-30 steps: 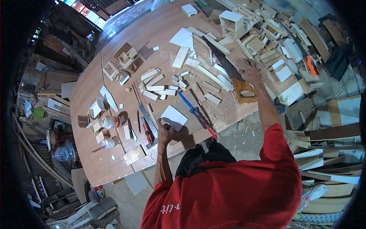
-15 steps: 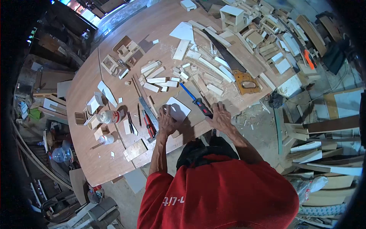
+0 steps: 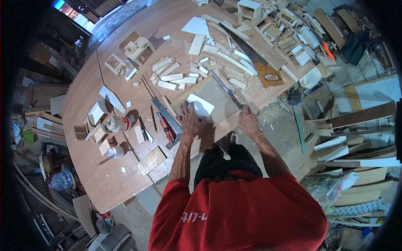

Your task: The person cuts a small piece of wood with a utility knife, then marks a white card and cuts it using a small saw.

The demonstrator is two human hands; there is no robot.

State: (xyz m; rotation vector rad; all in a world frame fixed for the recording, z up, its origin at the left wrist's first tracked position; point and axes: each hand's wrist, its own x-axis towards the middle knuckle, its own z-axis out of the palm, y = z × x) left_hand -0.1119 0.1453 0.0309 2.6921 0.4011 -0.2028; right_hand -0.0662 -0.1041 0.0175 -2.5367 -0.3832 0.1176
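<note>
My right hand (image 3: 248, 122) is closed round the dark handle of a slim blue hacksaw (image 3: 227, 91), which is partly blurred and points away from me over a flat wooden board (image 3: 215, 115). My left hand (image 3: 191, 119) grips the near-left edge of a small white-faced panel (image 3: 202, 106) that lies on this board. Some of the panel is hidden under the fingers. Just left of that hand lie a metal square (image 3: 162, 112) and a red and black tool (image 3: 166, 127).
A wood-handled saw (image 3: 269, 75) lies at the right among offcuts (image 3: 178, 78). Two jars (image 3: 118, 124) (image 3: 115, 152) stand on the left of the table (image 3: 90, 180). Small wooden box pieces (image 3: 136, 46) sit farther back. Stacked boards (image 3: 360, 163) stand on the floor at right.
The white panel has shifted away from me and turned, along with my left hand. My right hand has closed round the hacksaw's handle and tilted the saw. The camera view has also shifted slightly.
</note>
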